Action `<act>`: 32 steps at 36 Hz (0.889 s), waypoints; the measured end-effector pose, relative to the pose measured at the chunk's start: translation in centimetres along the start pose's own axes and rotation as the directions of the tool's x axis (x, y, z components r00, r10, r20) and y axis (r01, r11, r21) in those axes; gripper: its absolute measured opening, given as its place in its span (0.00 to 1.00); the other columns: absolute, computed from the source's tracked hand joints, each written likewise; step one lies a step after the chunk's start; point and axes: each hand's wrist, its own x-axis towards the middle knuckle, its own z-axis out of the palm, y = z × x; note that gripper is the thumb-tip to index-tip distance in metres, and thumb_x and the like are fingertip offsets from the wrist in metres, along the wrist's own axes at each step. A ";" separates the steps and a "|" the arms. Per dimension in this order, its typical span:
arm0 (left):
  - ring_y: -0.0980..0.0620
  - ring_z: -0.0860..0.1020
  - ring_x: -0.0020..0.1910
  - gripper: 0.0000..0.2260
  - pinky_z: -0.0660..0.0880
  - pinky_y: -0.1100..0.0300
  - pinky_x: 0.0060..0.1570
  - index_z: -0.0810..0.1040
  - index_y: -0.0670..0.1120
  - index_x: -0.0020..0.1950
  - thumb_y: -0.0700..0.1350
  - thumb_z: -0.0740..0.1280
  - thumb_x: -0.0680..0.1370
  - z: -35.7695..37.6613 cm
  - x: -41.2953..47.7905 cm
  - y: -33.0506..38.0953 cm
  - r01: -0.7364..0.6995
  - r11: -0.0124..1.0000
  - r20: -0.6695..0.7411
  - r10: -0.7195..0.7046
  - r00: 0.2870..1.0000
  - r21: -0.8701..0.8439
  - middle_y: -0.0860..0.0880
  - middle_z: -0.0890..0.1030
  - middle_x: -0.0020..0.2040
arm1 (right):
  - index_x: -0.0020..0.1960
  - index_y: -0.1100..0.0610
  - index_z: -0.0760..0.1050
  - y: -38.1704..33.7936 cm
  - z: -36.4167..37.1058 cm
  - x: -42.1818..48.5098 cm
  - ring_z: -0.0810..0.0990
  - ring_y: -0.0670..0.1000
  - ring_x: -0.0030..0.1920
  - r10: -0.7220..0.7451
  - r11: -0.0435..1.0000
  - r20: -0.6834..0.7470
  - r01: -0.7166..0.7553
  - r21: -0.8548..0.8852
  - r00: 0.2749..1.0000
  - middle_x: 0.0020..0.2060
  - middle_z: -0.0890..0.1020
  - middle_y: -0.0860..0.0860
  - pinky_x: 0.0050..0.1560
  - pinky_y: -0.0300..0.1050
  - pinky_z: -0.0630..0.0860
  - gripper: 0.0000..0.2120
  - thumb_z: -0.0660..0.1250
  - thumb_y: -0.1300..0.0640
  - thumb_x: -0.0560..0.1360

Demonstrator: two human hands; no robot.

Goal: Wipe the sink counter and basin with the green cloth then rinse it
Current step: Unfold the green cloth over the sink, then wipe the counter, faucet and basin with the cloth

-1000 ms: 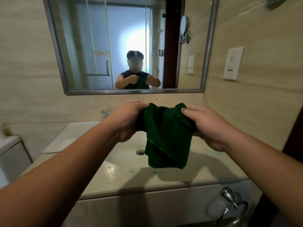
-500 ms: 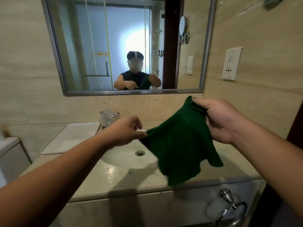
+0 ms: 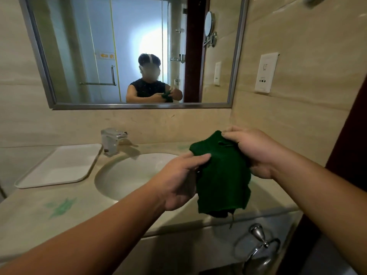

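The fingers (image 3: 200, 158) of the left hand (image 3: 178, 181) pinch the near upper edge of the dark green terry cloth (image 3: 222, 181). The fingers (image 3: 231, 134) of the right hand (image 3: 256, 153) are curled around its far upper corner, so both hands grasp it. The cloth hangs bunched in the air between them, above the right front part of the beige stone table (image 3: 39, 219) and just right of the round white basin (image 3: 127, 175). It touches neither of them.

In my judgement the step in hand is preparing the cloth, gathering it into a pad before the wiping. The wiping itself seems not started: pale green smears (image 3: 61, 207) lie on the table at the front left. The next move calls for bringing the cloth down flat on the table under one palm and sweeping it. The sweep must go around the chrome faucet (image 3: 112, 141) and the white rectangular plastic tray (image 3: 57, 165) that stands left of the basin.

Compared with half a second ago, the cloth is now gathered, where it was spread out wide. The left hand was then only at its loose left corner, and the two hands are closer together now.
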 end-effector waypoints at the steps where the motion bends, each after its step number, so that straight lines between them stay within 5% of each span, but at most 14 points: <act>1: 0.37 0.80 0.69 0.18 0.77 0.44 0.70 0.79 0.41 0.72 0.40 0.69 0.82 0.0 0.5 -0.4 -0.037 0.999 -0.020 0.038 0.999 0.033 0.38 0.83 0.67 | 0.52 0.56 0.81 0.6 -0.6 0.2 0.85 0.59 0.49 -0.015 0.998 -0.029 0.013 -0.067 0.999 0.51 0.85 0.60 0.50 0.53 0.81 0.08 0.66 0.54 0.82; 4: 0.36 0.83 0.65 0.19 0.80 0.43 0.65 0.76 0.43 0.73 0.34 0.68 0.82 0.1 1.6 -0.9 -0.090 0.994 -0.005 0.090 0.996 0.055 0.37 0.84 0.65 | 0.59 0.54 0.80 3.1 -2.3 0.5 0.83 0.62 0.57 0.072 0.994 -0.001 -0.072 -0.083 0.997 0.58 0.83 0.59 0.53 0.55 0.80 0.20 0.64 0.38 0.81; 8: 0.36 0.84 0.63 0.23 0.81 0.41 0.62 0.76 0.51 0.74 0.32 0.66 0.83 0.8 3.2 -1.7 -0.067 0.987 0.069 0.058 0.996 0.144 0.38 0.85 0.64 | 0.65 0.53 0.83 7.9 -3.4 0.3 0.80 0.66 0.65 0.265 0.922 0.333 -0.339 0.187 0.905 0.64 0.83 0.62 0.67 0.65 0.75 0.34 0.59 0.28 0.77; 11: 0.37 0.85 0.61 0.21 0.82 0.42 0.62 0.78 0.50 0.72 0.31 0.65 0.83 1.2 4.8 -2.5 -0.036 0.946 0.080 0.011 0.997 0.322 0.37 0.85 0.62 | 0.68 0.59 0.80 9.9 -3.4 0.7 0.82 0.63 0.65 0.210 0.904 0.289 -0.298 0.307 0.934 0.63 0.84 0.62 0.70 0.61 0.73 0.25 0.63 0.43 0.80; 14: 0.40 0.86 0.56 0.18 0.83 0.44 0.61 0.79 0.48 0.71 0.34 0.67 0.83 0.7 6.4 -3.0 -0.039 0.863 0.031 0.028 0.999 0.504 0.41 0.87 0.55 | 0.67 0.63 0.79 10.9 -4.5 1.6 0.85 0.61 0.61 0.155 0.956 0.124 -0.180 0.232 0.980 0.59 0.86 0.61 0.69 0.62 0.75 0.16 0.67 0.57 0.82; 16: 0.46 0.87 0.51 0.15 0.84 0.48 0.56 0.79 0.50 0.70 0.41 0.70 0.83 0.1 7.4 -3.1 -0.038 0.658 -0.026 0.088 0.996 0.752 0.48 0.87 0.50 | 0.63 0.61 0.81 11.0 -6.5 2.3 0.86 0.60 0.56 0.143 0.979 -0.013 -0.139 0.149 0.990 0.54 0.88 0.60 0.66 0.61 0.78 0.13 0.70 0.59 0.80; 18: 0.51 0.85 0.52 0.17 0.83 0.52 0.56 0.78 0.54 0.71 0.51 0.71 0.82 -1.0 8.2 -3.2 -0.012 0.259 -0.025 0.137 0.990 0.966 0.52 0.86 0.58 | 0.60 0.60 0.82 10.4 -8.9 3.0 0.88 0.59 0.50 0.117 0.993 -0.151 -0.110 0.050 0.982 0.48 0.89 0.58 0.59 0.57 0.82 0.12 0.72 0.57 0.78; 20: 0.50 0.82 0.59 0.21 0.79 0.53 0.61 0.75 0.55 0.74 0.58 0.69 0.82 -2.1 8.6 -3.5 0.015 -0.064 -0.008 0.117 0.993 0.998 0.52 0.82 0.66 | 0.56 0.59 0.82 9.7 -11.4 4.0 0.88 0.58 0.42 0.034 0.982 -0.262 -0.081 -0.171 0.964 0.42 0.88 0.57 0.47 0.51 0.84 0.11 0.73 0.54 0.77; 23: 0.45 0.77 0.67 0.27 0.75 0.50 0.67 0.69 0.53 0.79 0.62 0.65 0.83 -3.7 9.0 -4.7 0.023 -0.331 -0.004 0.056 0.998 0.943 0.48 0.76 0.73 | 0.54 0.59 0.78 9.2 -13.7 5.6 0.81 0.56 0.38 -0.139 0.733 -0.356 -0.145 -0.664 0.924 0.41 0.82 0.55 0.40 0.49 0.79 0.15 0.69 0.47 0.79; 27: 0.42 0.73 0.71 0.34 0.74 0.44 0.70 0.64 0.50 0.81 0.69 0.59 0.81 -5.1 8.7 -6.4 0.023 -0.496 -0.040 -0.024 0.999 0.868 0.45 0.71 0.76 | 0.66 0.63 0.74 11.5 -13.2 7.4 0.77 0.56 0.43 0.033 0.398 -0.264 -0.255 -0.881 0.964 0.52 0.81 0.59 0.40 0.46 0.74 0.29 0.64 0.39 0.80; 30: 0.41 0.70 0.75 0.43 0.72 0.43 0.72 0.58 0.49 0.83 0.75 0.59 0.78 -6.1 8.5 -6.7 0.047 -0.498 -0.102 -0.083 0.991 0.866 0.44 0.66 0.79 | 0.67 0.60 0.74 14.9 -12.2 8.4 0.79 0.55 0.45 0.117 0.291 -0.179 -0.206 -0.934 0.977 0.50 0.79 0.56 0.42 0.46 0.77 0.30 0.63 0.36 0.79; 32: 0.41 0.67 0.78 0.49 0.69 0.44 0.74 0.52 0.48 0.86 0.77 0.61 0.75 -6.4 8.4 -6.4 0.069 -0.462 -0.148 -0.137 0.980 0.884 0.44 0.62 0.82 | 0.74 0.55 0.70 17.2 -12.0 8.9 0.78 0.57 0.56 0.097 0.280 -0.118 -0.141 -0.949 0.988 0.61 0.76 0.57 0.53 0.49 0.79 0.32 0.61 0.34 0.79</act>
